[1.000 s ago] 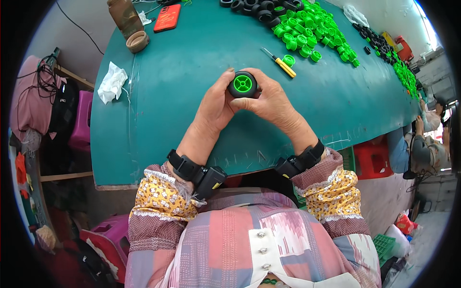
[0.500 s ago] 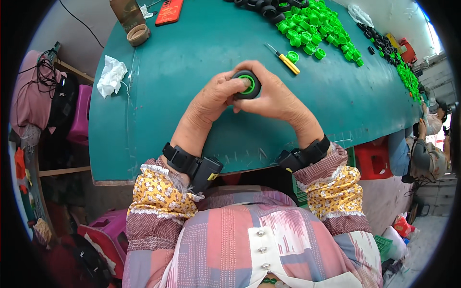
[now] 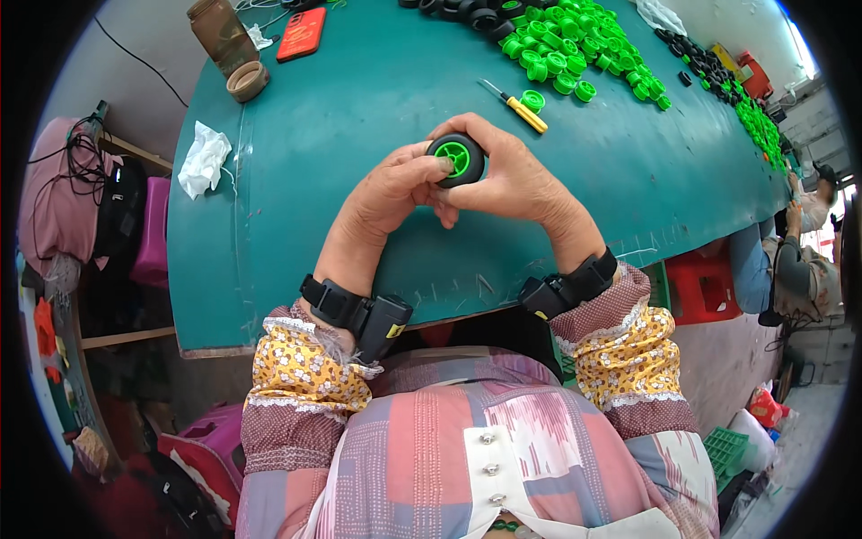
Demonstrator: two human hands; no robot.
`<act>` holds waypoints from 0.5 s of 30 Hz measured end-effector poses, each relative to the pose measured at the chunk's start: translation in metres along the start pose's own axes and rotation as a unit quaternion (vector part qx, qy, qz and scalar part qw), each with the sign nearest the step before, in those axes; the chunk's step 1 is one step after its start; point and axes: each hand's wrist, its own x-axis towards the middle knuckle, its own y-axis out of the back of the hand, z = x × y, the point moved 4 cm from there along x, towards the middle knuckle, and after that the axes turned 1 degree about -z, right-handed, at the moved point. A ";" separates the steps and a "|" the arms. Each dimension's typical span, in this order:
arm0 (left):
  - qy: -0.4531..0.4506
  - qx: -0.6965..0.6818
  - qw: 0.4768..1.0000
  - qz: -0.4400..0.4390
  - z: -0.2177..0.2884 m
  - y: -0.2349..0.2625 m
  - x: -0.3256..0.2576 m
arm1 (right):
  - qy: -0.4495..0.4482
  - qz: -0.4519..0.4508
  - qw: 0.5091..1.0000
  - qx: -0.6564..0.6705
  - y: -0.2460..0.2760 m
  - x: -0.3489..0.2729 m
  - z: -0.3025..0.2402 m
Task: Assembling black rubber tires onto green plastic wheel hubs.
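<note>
Between my two hands, above the middle of the green table, is a small toy wheel (image 3: 470,168) with a black tyre and a green spoked hub facing up. My left hand (image 3: 402,184) grips its left side, the thumb lying on the hub's edge. Around the far and right side curl the fingers of my right hand (image 3: 505,171), its thumb along the near edge. The wheel's underside is hidden. Beyond my right hand lie a yellow-handled screwdriver (image 3: 524,114) and a loose green hub (image 3: 532,101).
A heap of green hubs (image 3: 584,40) and black tyres (image 3: 480,18) covers the far side. At the far left are a red phone (image 3: 302,34), a brown bottle (image 3: 218,34), its lid (image 3: 247,82) and crumpled tissue (image 3: 205,160). Another person (image 3: 799,251) sits at the far right.
My left thumb has slid off the hub's middle toward its left edge, so the green spokes now show. Some left fingers have spread below the wheel. The view has shifted slightly.
</note>
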 end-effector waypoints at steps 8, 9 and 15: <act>-0.055 -0.003 0.991 0.118 0.001 0.001 0.006 | 0.004 0.112 0.991 -0.067 -0.007 0.002 0.005; -0.053 0.015 0.992 0.110 0.004 0.004 0.003 | -0.004 0.069 0.997 -0.026 -0.005 0.003 0.002; -0.051 -0.023 0.986 0.159 0.000 0.000 0.006 | 0.008 0.141 0.986 -0.091 -0.013 0.006 0.014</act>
